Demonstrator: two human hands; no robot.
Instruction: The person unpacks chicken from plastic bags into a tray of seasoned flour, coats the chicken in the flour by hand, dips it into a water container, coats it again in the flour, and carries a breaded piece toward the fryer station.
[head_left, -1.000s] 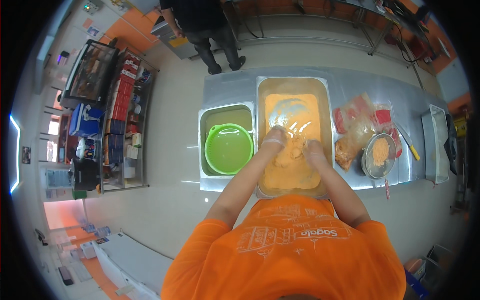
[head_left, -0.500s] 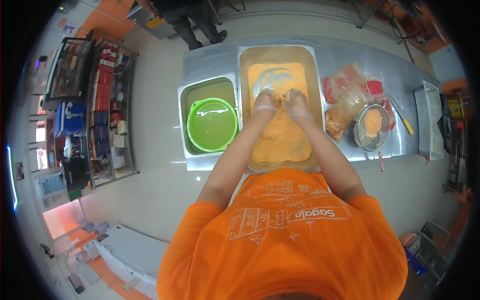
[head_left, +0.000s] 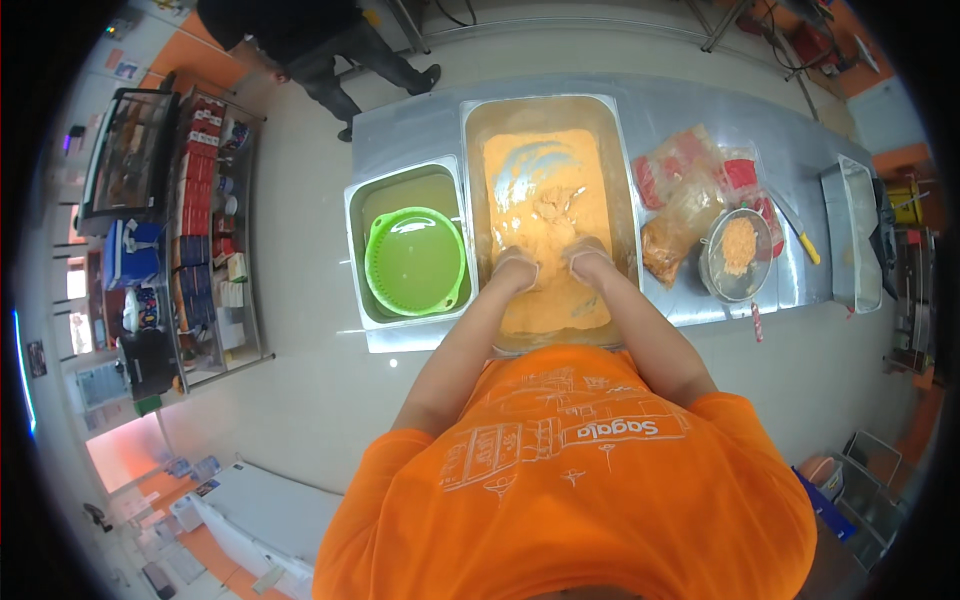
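A long metal pan (head_left: 626,200) holds a spread of orange breading flour (head_left: 530,310). Both my hands are in it, in thin clear gloves. My left hand (head_left: 516,268) presses into the flour near the pan's left wall; my right hand (head_left: 588,257) does so on the right, a short gap away. The fingers of both are sunk in flour or blurred, so what they hold, if anything, is hidden. Just beyond them lies a flour-coated lump (head_left: 556,204). Farther back, the metal bottom shows through in a curved streak.
Left of the pan, a green basket (head_left: 376,265) sits in a metal pan of liquid (head_left: 358,225). To the right lie plastic bags (head_left: 690,210), a strainer with orange crumbs (head_left: 740,247), a yellow-handled tool (head_left: 809,248) and an empty metal pan (head_left: 850,235). Beyond the table stands a person (head_left: 330,60).
Both hands have drawn back toward me and moved farther apart, leaving the coated lump uncovered in the flour. The person beyond the table has come farther into view.
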